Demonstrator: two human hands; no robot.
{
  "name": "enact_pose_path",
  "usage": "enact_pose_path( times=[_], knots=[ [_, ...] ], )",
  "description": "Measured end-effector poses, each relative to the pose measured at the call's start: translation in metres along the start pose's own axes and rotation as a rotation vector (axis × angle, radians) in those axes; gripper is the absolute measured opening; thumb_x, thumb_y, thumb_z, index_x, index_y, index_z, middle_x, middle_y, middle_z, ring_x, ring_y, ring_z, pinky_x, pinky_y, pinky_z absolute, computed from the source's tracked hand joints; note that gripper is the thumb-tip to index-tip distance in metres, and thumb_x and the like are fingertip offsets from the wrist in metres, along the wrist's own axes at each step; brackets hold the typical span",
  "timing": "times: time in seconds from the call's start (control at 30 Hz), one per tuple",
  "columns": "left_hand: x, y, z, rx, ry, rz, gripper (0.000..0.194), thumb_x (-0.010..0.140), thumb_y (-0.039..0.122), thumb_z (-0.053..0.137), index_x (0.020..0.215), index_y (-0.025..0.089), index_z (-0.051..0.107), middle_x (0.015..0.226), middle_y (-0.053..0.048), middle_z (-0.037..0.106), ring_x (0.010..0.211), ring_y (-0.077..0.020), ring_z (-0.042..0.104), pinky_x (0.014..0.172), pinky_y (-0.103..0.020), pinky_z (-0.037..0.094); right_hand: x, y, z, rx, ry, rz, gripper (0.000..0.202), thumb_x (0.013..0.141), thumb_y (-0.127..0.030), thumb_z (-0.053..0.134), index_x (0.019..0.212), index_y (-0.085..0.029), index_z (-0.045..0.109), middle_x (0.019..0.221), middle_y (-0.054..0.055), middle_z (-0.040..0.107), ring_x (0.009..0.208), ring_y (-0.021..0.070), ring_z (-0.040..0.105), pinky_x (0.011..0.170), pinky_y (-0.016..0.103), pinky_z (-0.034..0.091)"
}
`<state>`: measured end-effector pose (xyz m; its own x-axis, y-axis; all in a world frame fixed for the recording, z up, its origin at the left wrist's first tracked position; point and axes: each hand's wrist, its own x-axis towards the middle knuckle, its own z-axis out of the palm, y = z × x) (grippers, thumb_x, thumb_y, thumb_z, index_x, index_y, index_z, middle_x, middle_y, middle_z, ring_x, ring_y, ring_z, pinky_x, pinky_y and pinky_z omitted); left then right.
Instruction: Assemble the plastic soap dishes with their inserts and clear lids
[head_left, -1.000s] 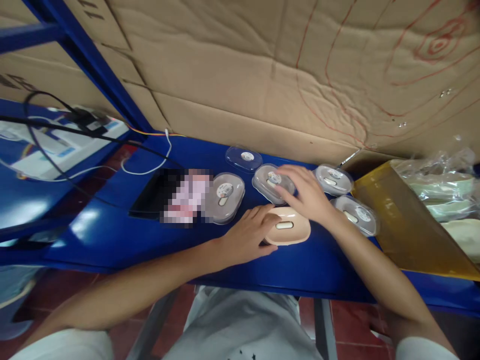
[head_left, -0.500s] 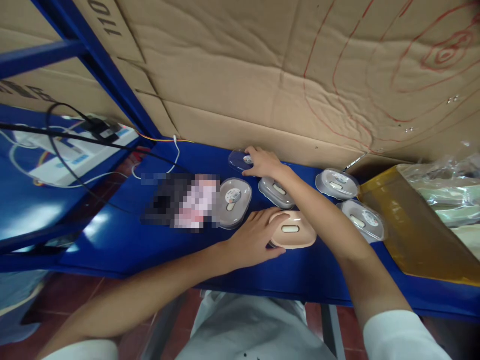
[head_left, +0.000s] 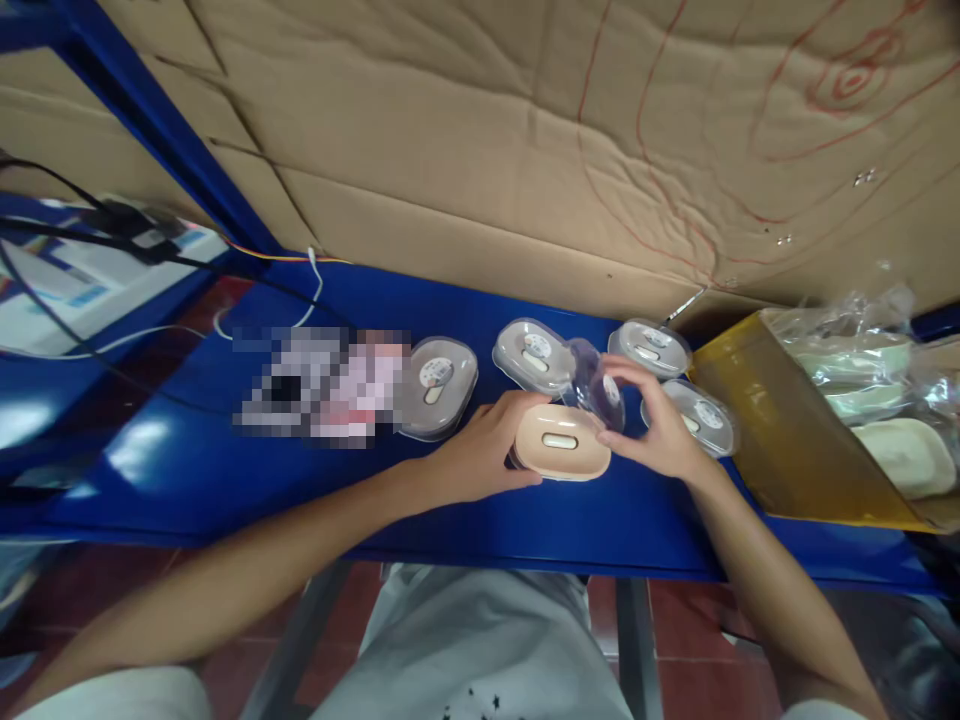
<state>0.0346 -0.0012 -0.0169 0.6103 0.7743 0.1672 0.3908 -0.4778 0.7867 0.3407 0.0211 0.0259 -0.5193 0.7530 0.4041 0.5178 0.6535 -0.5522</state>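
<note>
My left hand (head_left: 491,448) grips the left side of a peach oval box (head_left: 564,458), which shows a small white oblong piece on its top. My right hand (head_left: 651,418) holds a clear plastic cover (head_left: 600,388) with a round label, tilted up just behind the box's right end. Behind the box lies a grey box (head_left: 531,355) under a clear labelled cover. Another covered grey box (head_left: 439,388) is left of it, near my left wrist. Two more, one at the back (head_left: 651,347) and one nearer (head_left: 699,415), lie beyond my right hand.
An open carton (head_left: 757,400) with pale green and cream boxes in clear bags stands at the right. A pixelated patch covers something at the left. Cables and a power strip (head_left: 142,290) lie further left. Cardboard (head_left: 420,150) walls the back.
My right hand has come back toward me and to the right, bringing the clear cover from the rear of the table to beside the peach box. My left hand still holds the box.
</note>
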Motion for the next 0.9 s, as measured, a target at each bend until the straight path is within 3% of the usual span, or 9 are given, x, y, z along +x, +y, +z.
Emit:
enact_pose_path(
  times=[0.13, 0.4, 0.63, 0.9],
  knots=[
    [0.002, -0.004, -0.002, -0.007, -0.020, 0.004, 0.104, 0.081, 0.033, 0.095, 0.163, 0.030, 0.031, 0.164, -0.017, 0.047, 0.150, -0.0413, 0.052, 0.122, -0.064, 0.044, -0.024, 0.004, 0.007, -0.073, -0.086, 0.048, 0.073, 0.092, -0.045, 0.085, 0.154, -0.032, 0.049, 0.164, 0.016, 0.054, 0.153, 0.0396, 0.053, 0.121, 0.066, 0.048],
    [0.000, -0.003, -0.006, -0.037, 0.069, -0.004, 0.112, 0.078, 0.058, 0.097, 0.165, 0.030, 0.033, 0.165, -0.018, 0.048, 0.153, -0.0409, 0.051, 0.127, -0.064, 0.042, -0.026, -0.013, 0.003, -0.096, -0.165, 0.029, 0.075, 0.091, -0.042, 0.086, 0.155, -0.032, 0.048, 0.164, 0.017, 0.052, 0.152, 0.0391, 0.053, 0.121, 0.065, 0.049],
    [0.001, 0.004, -0.010, 0.053, 0.060, 0.078, 0.096, 0.092, 0.054, 0.087, 0.168, 0.032, 0.033, 0.167, -0.015, 0.052, 0.153, -0.0369, 0.053, 0.126, -0.062, 0.044, -0.029, -0.021, 0.010, -0.141, -0.266, 0.066, 0.073, 0.094, -0.044, 0.081, 0.158, -0.036, 0.049, 0.164, 0.014, 0.052, 0.150, 0.0395, 0.055, 0.120, 0.064, 0.052],
    [0.002, -0.003, -0.008, 0.173, 0.023, 0.075, 0.091, 0.093, 0.053, 0.086, 0.166, 0.031, 0.036, 0.160, -0.016, 0.057, 0.145, -0.0377, 0.058, 0.119, -0.060, 0.048, -0.029, -0.018, 0.014, -0.156, -0.276, 0.072, 0.072, 0.095, -0.048, 0.081, 0.160, -0.037, 0.051, 0.166, 0.011, 0.052, 0.152, 0.0390, 0.054, 0.123, 0.062, 0.050]
  ],
)
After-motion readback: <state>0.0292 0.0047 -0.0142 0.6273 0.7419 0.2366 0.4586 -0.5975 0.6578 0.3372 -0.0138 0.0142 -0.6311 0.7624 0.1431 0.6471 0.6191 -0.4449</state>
